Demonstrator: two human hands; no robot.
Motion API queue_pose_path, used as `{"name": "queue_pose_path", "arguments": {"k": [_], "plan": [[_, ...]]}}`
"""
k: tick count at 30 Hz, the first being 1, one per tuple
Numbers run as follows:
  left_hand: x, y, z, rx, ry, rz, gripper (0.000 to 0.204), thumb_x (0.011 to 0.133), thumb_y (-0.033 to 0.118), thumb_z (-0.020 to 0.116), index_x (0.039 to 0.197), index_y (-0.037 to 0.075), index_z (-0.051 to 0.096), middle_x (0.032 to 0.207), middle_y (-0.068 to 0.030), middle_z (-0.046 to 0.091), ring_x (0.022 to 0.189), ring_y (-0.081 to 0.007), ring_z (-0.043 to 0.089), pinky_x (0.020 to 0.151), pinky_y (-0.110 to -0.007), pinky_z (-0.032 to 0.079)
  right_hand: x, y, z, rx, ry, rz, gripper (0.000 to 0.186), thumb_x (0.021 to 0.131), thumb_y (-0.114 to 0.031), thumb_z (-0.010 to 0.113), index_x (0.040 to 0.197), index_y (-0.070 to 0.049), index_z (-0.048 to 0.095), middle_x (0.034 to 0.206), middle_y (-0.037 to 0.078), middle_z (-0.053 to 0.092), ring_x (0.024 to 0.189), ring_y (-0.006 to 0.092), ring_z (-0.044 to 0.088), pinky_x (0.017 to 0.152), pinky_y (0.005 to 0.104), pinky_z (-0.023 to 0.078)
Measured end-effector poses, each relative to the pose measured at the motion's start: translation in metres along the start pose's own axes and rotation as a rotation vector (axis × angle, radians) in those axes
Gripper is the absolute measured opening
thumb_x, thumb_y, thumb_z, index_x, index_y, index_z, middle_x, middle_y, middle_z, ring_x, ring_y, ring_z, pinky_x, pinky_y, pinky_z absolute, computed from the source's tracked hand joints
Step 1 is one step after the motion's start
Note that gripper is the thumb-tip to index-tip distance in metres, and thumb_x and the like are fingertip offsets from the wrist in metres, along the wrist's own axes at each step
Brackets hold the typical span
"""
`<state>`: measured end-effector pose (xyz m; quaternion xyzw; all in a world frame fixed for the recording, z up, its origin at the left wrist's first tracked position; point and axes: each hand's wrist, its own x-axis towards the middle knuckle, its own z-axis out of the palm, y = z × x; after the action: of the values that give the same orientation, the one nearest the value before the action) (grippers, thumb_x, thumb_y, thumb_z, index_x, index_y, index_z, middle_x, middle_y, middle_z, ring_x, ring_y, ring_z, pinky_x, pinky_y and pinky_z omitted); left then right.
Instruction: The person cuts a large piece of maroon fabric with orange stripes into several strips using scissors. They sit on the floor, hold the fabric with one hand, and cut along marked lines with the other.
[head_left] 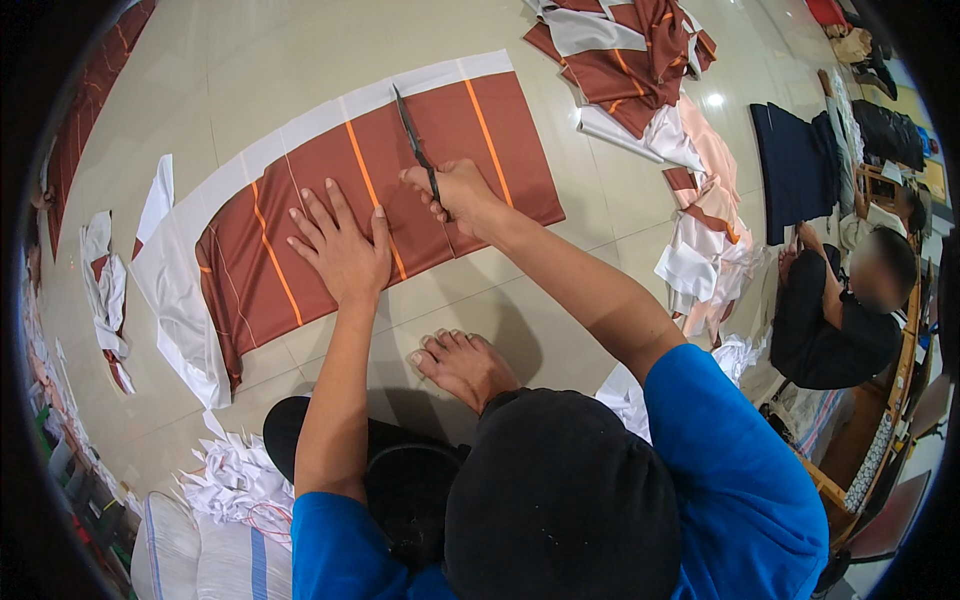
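Note:
A piece of reddish-brown cloth (522, 135) with orange stripes and a white border lies spread on the floor in front of me. My left hand (345, 245) rests flat on it, fingers spread, left of the middle. Further right, my right hand (458, 195) is closed around the handles of dark scissors (408, 122). Their blades point away from me over the cloth toward its white far border. From below my right hand a thin slit runs to the cloth's near edge. Whether the blades are apart is hard to make out.
Brown and white cloth (635, 60) is heaped at the far right, with pale pink and white pieces (705, 245) nearer. White scraps (235, 475) and a stuffed sack (225, 560) lie at lower left. My bare foot (465, 365) is close to the cloth. Another person (850, 320) sits at right.

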<state>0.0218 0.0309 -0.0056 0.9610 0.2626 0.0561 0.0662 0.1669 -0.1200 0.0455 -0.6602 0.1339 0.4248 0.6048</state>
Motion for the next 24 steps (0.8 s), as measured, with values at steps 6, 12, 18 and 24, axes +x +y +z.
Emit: {"name": "queue_pose_path", "arguments": {"k": [6,12,18,24], "plan": [[0.000,0.000,-0.001,0.010,-0.001,-0.002,0.088,0.113,0.062,0.048,0.181,0.013,0.024,0.187,-0.0266,0.017,0.170,-0.0552,0.013,0.132,-0.077,0.012,0.001,0.001,-0.001,-0.003,-0.019,0.000,0.034,0.094,-0.031,0.089,0.092,-0.003,0.071,0.074,0.001,0.062,0.055,0.0080,0.054,0.048,0.0270,0.040],[0.000,0.001,-0.001,0.018,-0.009,-0.005,0.088,0.113,0.062,0.048,0.181,0.012,0.024,0.186,-0.0267,0.017,0.170,-0.0555,0.013,0.133,-0.076,0.011,0.002,0.002,-0.001,-0.042,-0.004,-0.029,0.036,0.094,-0.032,0.088,0.097,0.000,0.072,0.075,0.002,0.063,0.056,0.0090,0.055,0.048,0.0279,0.041],[0.001,0.001,-0.001,0.024,-0.016,-0.007,0.089,0.113,0.063,0.047,0.181,0.012,0.024,0.187,-0.0267,0.017,0.170,-0.0554,0.013,0.133,-0.076,0.011,0.005,-0.004,0.001,-0.013,-0.012,-0.031,0.037,0.094,-0.034,0.088,0.099,0.000,0.075,0.076,0.001,0.061,0.058,0.0083,0.053,0.050,0.0271,0.040],[0.001,0.001,-0.001,0.035,-0.024,-0.009,0.088,0.113,0.064,0.046,0.181,0.012,0.023,0.186,-0.0268,0.017,0.170,-0.0552,0.013,0.133,-0.076,0.012,0.011,-0.008,0.001,-0.023,-0.016,-0.013,0.035,0.094,-0.033,0.088,0.101,0.000,0.077,0.076,0.000,0.060,0.057,0.0072,0.051,0.051,0.0265,0.039]]}}
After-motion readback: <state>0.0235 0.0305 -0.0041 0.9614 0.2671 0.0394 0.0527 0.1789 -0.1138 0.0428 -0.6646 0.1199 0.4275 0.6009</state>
